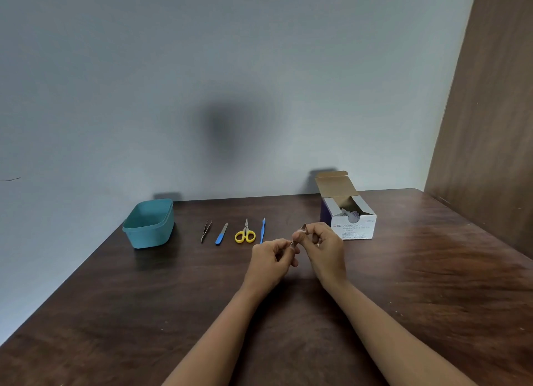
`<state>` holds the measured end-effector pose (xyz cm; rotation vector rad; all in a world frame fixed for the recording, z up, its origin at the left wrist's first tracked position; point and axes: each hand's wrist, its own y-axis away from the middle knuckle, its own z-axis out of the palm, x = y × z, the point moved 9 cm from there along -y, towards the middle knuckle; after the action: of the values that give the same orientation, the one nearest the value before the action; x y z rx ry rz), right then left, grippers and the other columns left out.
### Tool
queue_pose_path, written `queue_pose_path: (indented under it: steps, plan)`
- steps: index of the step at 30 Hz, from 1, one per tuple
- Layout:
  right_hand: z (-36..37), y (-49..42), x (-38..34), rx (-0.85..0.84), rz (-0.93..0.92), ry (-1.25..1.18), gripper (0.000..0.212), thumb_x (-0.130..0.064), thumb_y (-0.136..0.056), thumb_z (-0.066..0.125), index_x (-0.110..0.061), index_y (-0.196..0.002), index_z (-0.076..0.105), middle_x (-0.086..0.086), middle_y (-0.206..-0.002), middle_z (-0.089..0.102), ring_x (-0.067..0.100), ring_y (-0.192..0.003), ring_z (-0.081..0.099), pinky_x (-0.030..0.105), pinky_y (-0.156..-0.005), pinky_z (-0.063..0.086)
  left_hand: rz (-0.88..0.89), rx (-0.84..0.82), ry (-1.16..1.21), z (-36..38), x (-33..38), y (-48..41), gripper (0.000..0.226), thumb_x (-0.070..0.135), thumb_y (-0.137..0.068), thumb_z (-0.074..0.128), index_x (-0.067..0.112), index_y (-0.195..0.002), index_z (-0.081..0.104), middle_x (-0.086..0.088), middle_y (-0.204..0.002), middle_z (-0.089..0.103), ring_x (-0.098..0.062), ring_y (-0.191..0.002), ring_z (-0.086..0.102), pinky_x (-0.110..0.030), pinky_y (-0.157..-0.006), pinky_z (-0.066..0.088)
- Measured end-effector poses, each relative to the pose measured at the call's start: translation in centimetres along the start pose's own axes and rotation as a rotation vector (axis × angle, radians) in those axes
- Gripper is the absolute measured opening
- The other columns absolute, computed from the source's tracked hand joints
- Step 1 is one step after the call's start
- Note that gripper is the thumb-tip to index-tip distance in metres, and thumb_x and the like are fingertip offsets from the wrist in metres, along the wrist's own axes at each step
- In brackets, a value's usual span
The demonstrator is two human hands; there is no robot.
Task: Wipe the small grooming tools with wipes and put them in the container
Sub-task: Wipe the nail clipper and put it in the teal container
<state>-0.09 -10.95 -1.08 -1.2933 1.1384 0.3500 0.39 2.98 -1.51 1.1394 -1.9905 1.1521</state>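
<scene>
- Left hand (272, 256): closed in a pinch on the lower end of a slim metal tool (298, 235), held just above the table (403, 284).
- Right hand (321, 245): fingers curled around the upper part of the same slim metal tool; tip visible above the fingers, pointing up and away. Wipe between fingers and metal: cannot tell, too small to make out.
- Step in hand, judged: wiping of this first tool, or readying it for wiping.
- Swab box (350, 212): open, flap up, just beyond the right hand; packets visible inside. Nearest source for a fresh wipe.
- Awaiting wiping, in a row on the table left of the hands: tweezers (206, 231), blue-handled file (221, 234), yellow-handled scissors (245, 233), thin blue-handled tool (262, 230). None touching another.
- Container (148, 222): teal, lidless, far left of the row, well apart from the hands; nothing visible inside from this angle.
- Good practice, as advice: firm hold on one end with the left, strokes along the full length with the right, away from the pointed tip; then a turn of the tool for the other face.
- Risk, judged: slip onto the sharp tip; missed area under the pinch, hence a change of grip before transfer to the container.
</scene>
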Motion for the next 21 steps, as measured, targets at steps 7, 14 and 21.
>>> queue_pose_path:
  steps: [7, 14, 21]
  plan:
    - [-0.5, -0.2, 1.6, 0.038, 0.138, -0.296, 0.019, -0.007, -0.079, 0.074, -0.024, -0.07, 0.072, 0.002, -0.077, 0.069, 0.028, -0.072, 0.054, 0.039, -0.07, 0.047, -0.008, -0.045, -0.03, 0.6, -0.1, 0.0, 0.017, 0.013, -0.093, 0.055, 0.012, -0.09, 0.072, 0.002, -0.07, 0.071, 0.001, -0.047, 0.051, -0.009, -0.049, 0.038]
    - [-1.1, -0.2, 1.8, 0.112, 0.202, -0.42, 0.016, -0.014, -0.077, 0.074, 0.001, -0.072, 0.069, 0.008, -0.065, 0.06, 0.011, -0.064, 0.053, 0.016, -0.062, 0.047, 0.014, -0.07, -0.038, 1.0, 0.0, 0.0, 0.017, 0.014, -0.094, 0.055, 0.015, -0.091, 0.072, 0.005, -0.071, 0.071, -0.001, -0.051, 0.051, -0.012, -0.051, 0.041]
    - [-0.9, -0.5, 3.1, 0.136, 0.303, -0.484, 0.018, -0.016, -0.087, 0.065, -0.004, -0.074, 0.069, -0.011, -0.054, 0.058, -0.002, -0.052, 0.051, 0.008, -0.056, 0.042, 0.04, -0.083, -0.032, 1.1, 0.2, 0.0, 0.018, 0.014, -0.094, 0.054, 0.015, -0.091, 0.072, 0.004, -0.072, 0.072, -0.002, -0.046, 0.045, -0.013, -0.049, 0.036]
